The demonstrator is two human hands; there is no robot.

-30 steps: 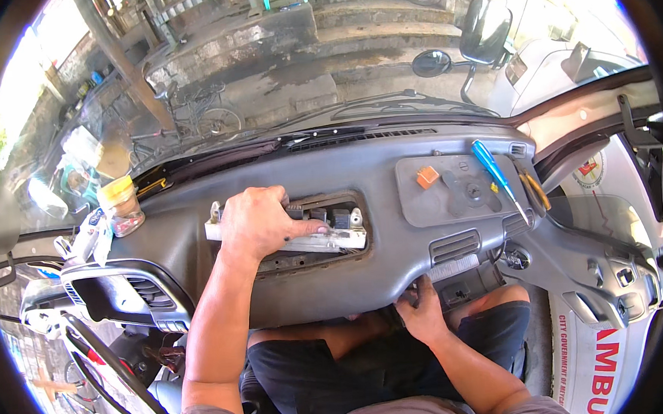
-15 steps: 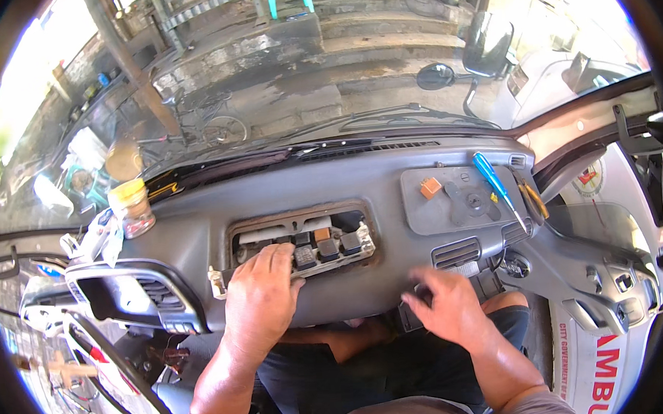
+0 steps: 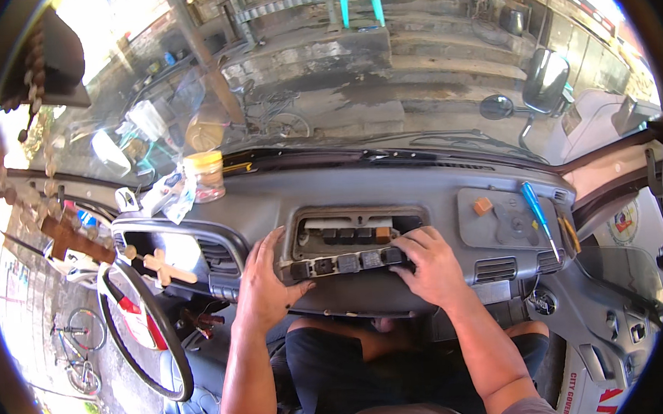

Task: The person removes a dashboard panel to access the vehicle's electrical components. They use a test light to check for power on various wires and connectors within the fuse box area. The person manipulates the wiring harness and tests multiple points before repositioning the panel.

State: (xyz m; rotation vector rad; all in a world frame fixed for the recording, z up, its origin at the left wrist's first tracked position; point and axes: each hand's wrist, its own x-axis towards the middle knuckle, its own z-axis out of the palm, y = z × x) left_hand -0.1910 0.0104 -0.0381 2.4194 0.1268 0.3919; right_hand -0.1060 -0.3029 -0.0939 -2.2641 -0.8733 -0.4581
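A white-framed relay panel (image 3: 348, 264) with a row of dark relays is pulled toward me, tilted at the front of a rectangular dashboard opening (image 3: 358, 211). My left hand (image 3: 263, 287) is closed round its left end, thumb toward the lower edge. Its right end sits between the thumb and fingers of my right hand (image 3: 430, 268). Behind it, inside the opening, more dark relays and an orange relay (image 3: 382, 234) show. What lies behind the panel is partly hidden.
On the dashboard's right lie a loose orange relay (image 3: 483, 206), a blue screwdriver (image 3: 537, 210) and pliers (image 3: 571, 235) with orange-yellow handles. A yellow-lidded jar (image 3: 206, 177) stands left. The steering wheel (image 3: 181, 365) and a hanging wooden cross (image 3: 168, 267) are at left.
My right hand has come up to the panel's right end, and my left hand has shifted to its left end. The panel now faces me more. The view has swung left.
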